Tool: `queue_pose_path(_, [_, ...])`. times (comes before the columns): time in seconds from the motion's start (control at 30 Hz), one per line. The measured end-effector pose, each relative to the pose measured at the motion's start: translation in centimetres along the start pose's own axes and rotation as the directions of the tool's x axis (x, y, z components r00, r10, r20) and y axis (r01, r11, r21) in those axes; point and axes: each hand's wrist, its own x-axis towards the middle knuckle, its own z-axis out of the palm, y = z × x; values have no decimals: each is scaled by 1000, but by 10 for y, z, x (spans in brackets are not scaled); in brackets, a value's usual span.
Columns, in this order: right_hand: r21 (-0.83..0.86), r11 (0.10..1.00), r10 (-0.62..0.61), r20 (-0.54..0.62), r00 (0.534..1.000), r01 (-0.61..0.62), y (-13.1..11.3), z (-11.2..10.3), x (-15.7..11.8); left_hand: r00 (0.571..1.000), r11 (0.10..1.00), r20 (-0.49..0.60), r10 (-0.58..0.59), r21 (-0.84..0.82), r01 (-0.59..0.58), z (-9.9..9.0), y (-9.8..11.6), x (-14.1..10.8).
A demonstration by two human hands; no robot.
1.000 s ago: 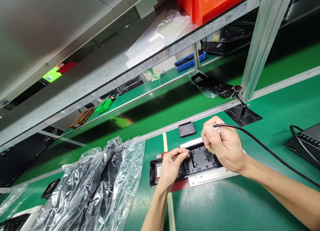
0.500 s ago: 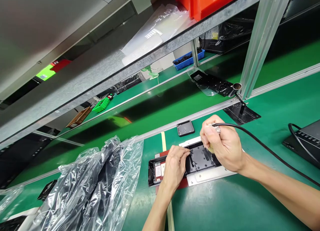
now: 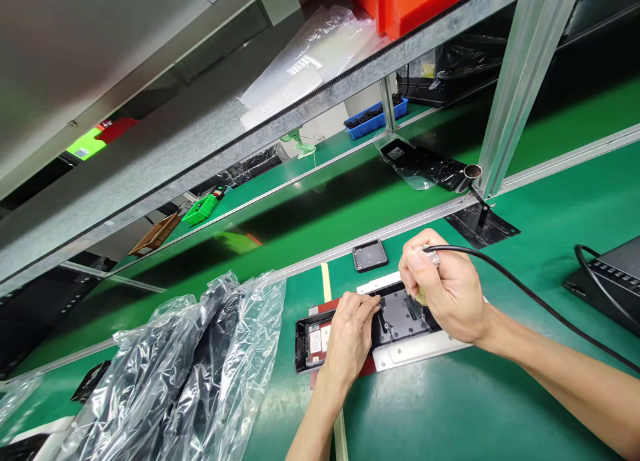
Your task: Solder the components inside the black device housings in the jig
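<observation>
A long black plastic housing [image 3: 400, 314] lies with its inside up in a fixture with white side strips [image 3: 423, 350] and a red base [image 3: 367, 366]. My left hand [image 3: 351, 331] is closed, its fingertips gathered at the middle of the housing; what lies under them is hidden. In a fist over the housing's right part, my right hand [image 3: 443, 284] grips a corded hand tool [image 3: 431, 255] held upright. A black cable [image 3: 515, 268] leaves its top, and its tip is hidden low in the housing. Behind sits a small black tray-like cover [image 3: 370, 255].
Plastic-wrapped dark parts [image 3: 200, 374] lie to the left. A black metal stand with a round cup [image 3: 473, 172] is by the upright post [image 3: 523, 81]. A black device [image 3: 607, 288] stands at right. Overhead, a metal shelf [image 3: 200, 158] carries a red bin [image 3: 415, 4].
The whole view has shifted very slightly. Both hands keep the same place and hold on the housing and the tool.
</observation>
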Motion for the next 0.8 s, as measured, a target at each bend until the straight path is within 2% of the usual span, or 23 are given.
queue_pose_path(0.13, [-9, 1000, -2, 2, 1000, 2, 0, -1, 0, 1000, 1000, -19, 12, 11, -12, -2, -1, -7])
queue_pose_path(0.43, [-10, 1000, 1, 2, 1000, -1, 0, 0, 0, 998, 988, 39, 51, 147, -56, -4, 2, -8])
queue_pose_path(0.8, [-32, 999, 15, -8, 1000, -15, -1, -1, -1, 999, 992, -34, 18, 128, -13, -3, 2, -9])
